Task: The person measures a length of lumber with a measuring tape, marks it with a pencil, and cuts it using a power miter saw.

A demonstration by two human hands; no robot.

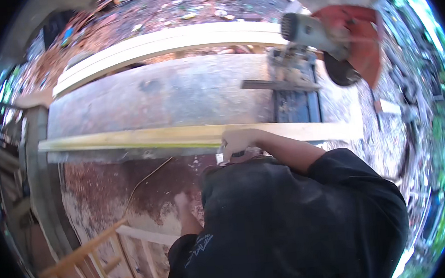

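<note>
A long pale wooden board [181, 134] lies along the near edge of the worktable. Against its near side stretches a yellow tape-measure blade [181, 144], running leftward from my right hand [239, 140]. That hand is closed at the board's near edge around the tape measure, whose case is mostly hidden by my fingers. Lower and to the left, my left hand [182, 200] hangs below the table edge, away from the board. It is small and smeared, so its fingers cannot be made out, and nothing is visibly held in it.
A red and grey chop saw [352, 37] with a dark blade stands at the table's right, by a metal fence [275, 85]. Long pale boards [174, 40] lie along the far side of the worktable [162, 94]. A wooden frame [111, 250] stands lower left.
</note>
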